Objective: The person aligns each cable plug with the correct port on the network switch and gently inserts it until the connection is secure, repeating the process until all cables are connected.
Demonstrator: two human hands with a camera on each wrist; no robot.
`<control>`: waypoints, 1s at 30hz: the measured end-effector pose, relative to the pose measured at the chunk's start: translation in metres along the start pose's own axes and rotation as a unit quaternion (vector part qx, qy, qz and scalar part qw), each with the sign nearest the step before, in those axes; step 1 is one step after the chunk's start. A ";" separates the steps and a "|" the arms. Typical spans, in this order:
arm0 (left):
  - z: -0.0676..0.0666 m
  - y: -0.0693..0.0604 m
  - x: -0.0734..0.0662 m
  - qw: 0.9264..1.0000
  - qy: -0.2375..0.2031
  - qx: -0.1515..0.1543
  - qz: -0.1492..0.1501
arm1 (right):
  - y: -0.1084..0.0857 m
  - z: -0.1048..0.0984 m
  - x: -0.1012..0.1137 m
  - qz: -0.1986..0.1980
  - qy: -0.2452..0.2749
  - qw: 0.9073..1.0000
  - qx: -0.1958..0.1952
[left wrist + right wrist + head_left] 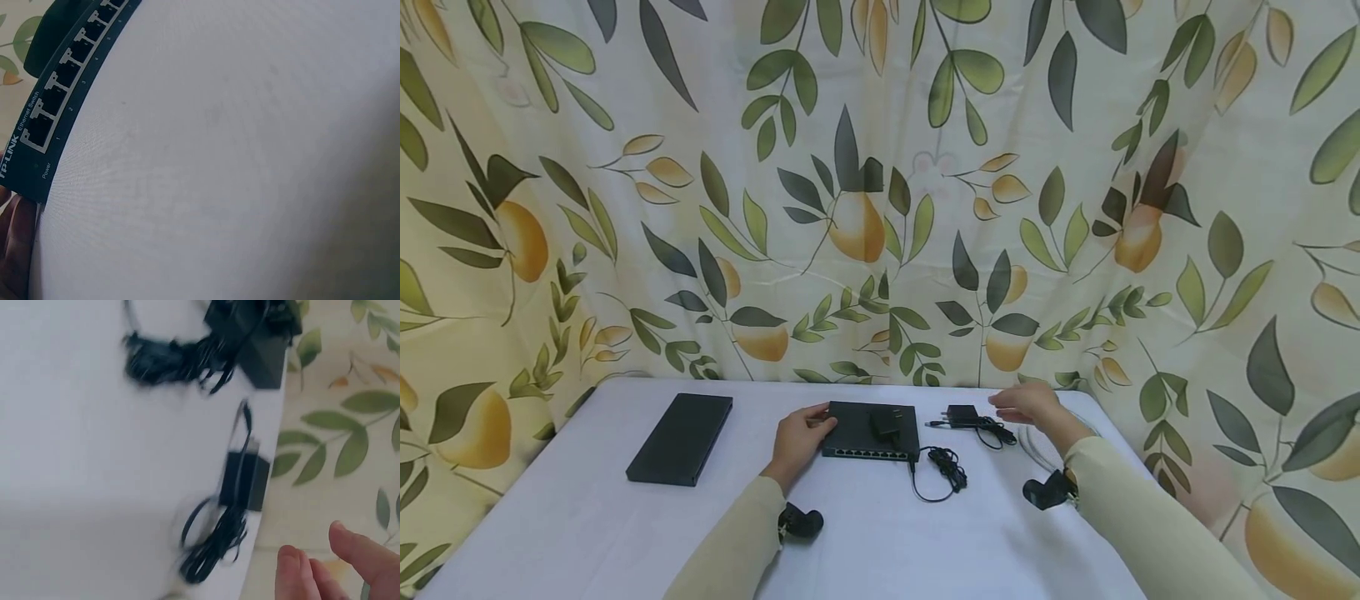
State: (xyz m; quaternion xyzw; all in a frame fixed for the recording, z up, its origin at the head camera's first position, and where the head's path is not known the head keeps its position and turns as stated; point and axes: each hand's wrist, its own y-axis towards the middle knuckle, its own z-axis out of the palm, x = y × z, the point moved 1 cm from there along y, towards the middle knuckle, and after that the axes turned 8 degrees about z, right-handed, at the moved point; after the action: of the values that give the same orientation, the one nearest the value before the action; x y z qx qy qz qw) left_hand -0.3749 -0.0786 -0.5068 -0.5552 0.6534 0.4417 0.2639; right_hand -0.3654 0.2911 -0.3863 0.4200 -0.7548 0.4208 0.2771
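Note:
A black Ethernet switch [850, 421] with a row of ports lies on the white table; its port side [67, 75] shows in the left wrist view. My left hand [800, 437] touches its left end, fingers at the edge. A black power adapter [886, 425] rests on top of the switch, its bundled cable [951, 468] lying to the right. My right hand [1030, 403], fingers extended and holding nothing, hovers beside a second adapter [962, 414] with a coiled cord [215, 547]. In the right wrist view, the thumb and fingers [297, 575] are apart.
A black flat box [681, 439] lies at the left of the table [880, 550]. A pale cable [1036, 450] lies beneath the right forearm. Behind the table's back edge hangs a leaf-and-fruit patterned curtain [925, 292].

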 end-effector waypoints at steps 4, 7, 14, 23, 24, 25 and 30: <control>-0.001 0.000 0.000 1.000 -0.003 0.002 -0.001 | 0.009 -0.017 -0.015 0.017 -0.011 1.000 -0.016; 0.000 0.000 0.000 1.000 -0.004 0.002 -0.001 | 0.016 -0.030 -0.027 0.023 -0.020 0.999 -0.026; 0.000 0.000 0.002 1.000 -0.003 -0.001 0.004 | 0.025 -0.054 -0.051 0.037 -0.043 0.998 -0.025; -0.002 0.000 -0.001 1.000 0.011 -0.001 0.005 | 0.028 -0.060 -0.083 0.080 -0.031 0.996 -0.036; -0.002 0.000 -0.001 1.000 0.012 -0.001 0.007 | 0.028 -0.059 -0.085 0.082 -0.034 0.995 -0.037; -0.002 0.000 -0.002 1.000 0.010 0.000 0.003 | 0.029 -0.058 -0.087 0.083 -0.037 0.995 -0.041; -0.001 -0.001 -0.001 1.000 0.012 -0.001 0.006 | 0.031 -0.053 -0.095 0.081 -0.057 0.994 -0.048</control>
State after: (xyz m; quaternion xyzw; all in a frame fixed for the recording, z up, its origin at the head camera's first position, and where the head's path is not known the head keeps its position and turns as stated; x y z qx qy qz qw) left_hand -0.3738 -0.0793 -0.5056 -0.5569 0.6597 0.4367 0.2528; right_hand -0.3414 0.3846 -0.4460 0.3665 -0.8205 0.3804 0.2187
